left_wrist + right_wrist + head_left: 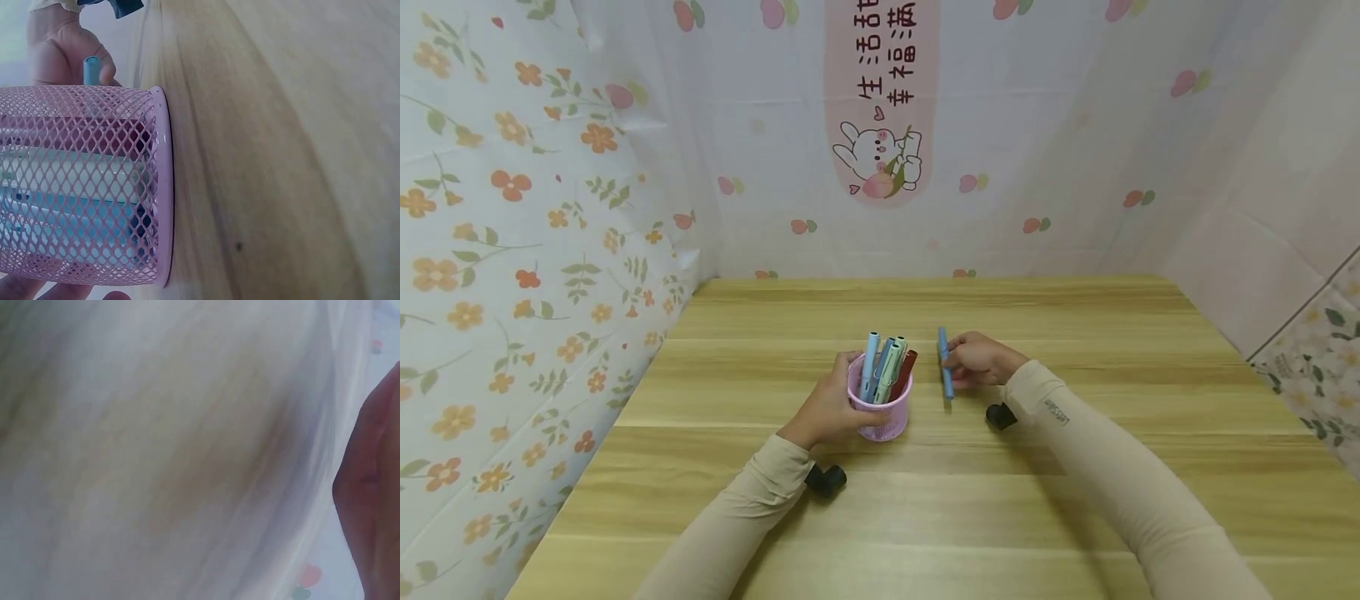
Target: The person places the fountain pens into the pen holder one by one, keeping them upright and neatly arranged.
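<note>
A pink mesh pen holder (886, 427) stands upright on the table, and my left hand (827, 410) grips it from the left side. Several capped pens lean inside: a light blue pen (870, 358), a darker blue one, pale green ones (889, 368) and a dark red pen (907, 367). To the right of the holder, my right hand (983, 360) pinches a blue pen (943, 346) apart from the holder. In the left wrist view the pens show through the holder's mesh wall (164, 187). Only part of the right hand (372, 487) appears in the right wrist view.
The wood-grain table (925, 517) reaches a patterned curtain (1000, 167) at the back. A floral cloth (512, 292) hangs along the left. Black wrist-worn devices (826, 482) sit close above the tabletop beside both wrists.
</note>
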`<state>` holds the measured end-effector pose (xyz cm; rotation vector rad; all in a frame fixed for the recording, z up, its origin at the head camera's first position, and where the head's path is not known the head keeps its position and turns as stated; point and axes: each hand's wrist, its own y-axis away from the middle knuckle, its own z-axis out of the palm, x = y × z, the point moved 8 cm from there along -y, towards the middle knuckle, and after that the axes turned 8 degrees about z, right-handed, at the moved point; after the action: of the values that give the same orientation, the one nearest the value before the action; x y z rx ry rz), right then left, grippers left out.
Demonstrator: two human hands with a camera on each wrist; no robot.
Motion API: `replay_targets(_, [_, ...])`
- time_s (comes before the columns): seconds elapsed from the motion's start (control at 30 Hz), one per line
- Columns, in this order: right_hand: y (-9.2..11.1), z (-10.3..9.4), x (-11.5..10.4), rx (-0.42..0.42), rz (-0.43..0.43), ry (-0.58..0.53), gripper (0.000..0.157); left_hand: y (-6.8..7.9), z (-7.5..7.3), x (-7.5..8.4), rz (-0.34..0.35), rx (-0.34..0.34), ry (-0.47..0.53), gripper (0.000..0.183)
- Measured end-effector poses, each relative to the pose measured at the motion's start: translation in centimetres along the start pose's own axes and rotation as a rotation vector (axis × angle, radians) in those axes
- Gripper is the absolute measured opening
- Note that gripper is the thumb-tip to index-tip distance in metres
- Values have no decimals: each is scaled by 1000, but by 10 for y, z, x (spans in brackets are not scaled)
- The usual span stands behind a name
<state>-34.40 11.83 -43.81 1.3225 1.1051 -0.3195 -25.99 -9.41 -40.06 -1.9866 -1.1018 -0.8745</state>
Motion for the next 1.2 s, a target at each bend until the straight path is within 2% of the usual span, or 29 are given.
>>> replay_targets(0.23, [6, -1, -4, -42, -38, -144, 55, 0, 0, 2, 20, 2, 7, 98])
replay_targets(0.4, [13, 1, -7, -79, -60, -205, 64, 1, 0, 2, 22, 11, 7, 98])
replay_targets(0.6, [21, 5, -13, -116, -107, -258, 64, 1, 0, 3, 13, 11, 13, 99])
replay_targets(0.73, [26, 6, -18, -106, -128, -295, 64, 1, 0, 4, 6, 9, 11, 99])
replay_targets(0.9, [32, 6, -23, -98, -147, -347, 61, -2, -1, 6, 18, 14, 7, 99])
replay_targets(1.2, [44, 18, -29, -157, -164, -417, 36, 0, 1, 5, 27, 5, 14, 99])
